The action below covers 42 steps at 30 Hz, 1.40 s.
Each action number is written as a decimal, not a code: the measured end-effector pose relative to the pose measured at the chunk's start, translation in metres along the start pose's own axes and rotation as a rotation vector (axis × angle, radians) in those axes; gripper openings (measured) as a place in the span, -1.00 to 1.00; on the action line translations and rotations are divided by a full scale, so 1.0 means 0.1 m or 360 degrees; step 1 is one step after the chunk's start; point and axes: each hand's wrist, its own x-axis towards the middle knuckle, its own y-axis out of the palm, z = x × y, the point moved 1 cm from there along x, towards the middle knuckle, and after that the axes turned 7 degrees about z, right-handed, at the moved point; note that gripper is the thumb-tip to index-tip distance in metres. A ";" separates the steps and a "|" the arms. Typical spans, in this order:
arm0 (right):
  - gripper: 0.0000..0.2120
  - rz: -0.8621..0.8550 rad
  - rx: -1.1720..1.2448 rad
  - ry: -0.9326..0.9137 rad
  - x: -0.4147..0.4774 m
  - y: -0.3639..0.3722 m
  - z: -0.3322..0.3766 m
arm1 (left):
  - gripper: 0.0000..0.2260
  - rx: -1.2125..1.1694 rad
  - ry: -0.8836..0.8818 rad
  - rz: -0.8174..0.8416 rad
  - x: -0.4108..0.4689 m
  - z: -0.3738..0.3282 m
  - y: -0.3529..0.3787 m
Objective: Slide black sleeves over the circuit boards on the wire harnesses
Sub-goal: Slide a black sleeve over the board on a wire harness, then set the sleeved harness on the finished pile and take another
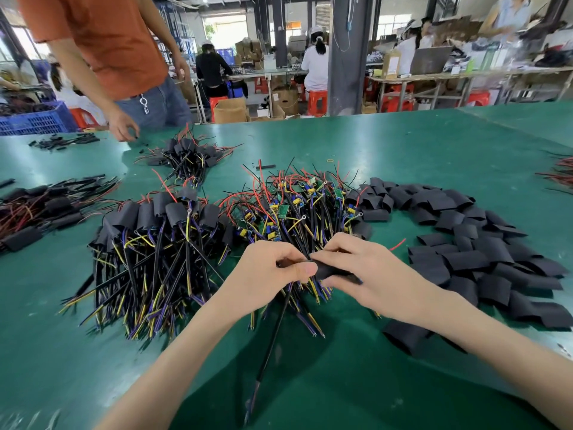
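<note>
A worker's left hand (273, 271) pinches a wire harness (274, 333), whose black cable hangs toward the camera. The right hand (367, 268) grips a black sleeve (333, 271), thumb beneath it, held end-on against the left thumb just above the green table (403, 144). Directly behind the hands lies a heap of bare circuit boards (294, 206) on their wires. Sleeved harnesses (161, 218) are piled to the left and loose sleeves (465, 246) to the right. A person in an orange shirt (102, 41) stands at the far left edge.
</note>
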 end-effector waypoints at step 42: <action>-0.35 -0.0570 -0.0290 0.0284 0.01 -0.02 -0.10 | -0.87 0.0616 0.0474 -0.1425 -0.06 -0.04 -0.44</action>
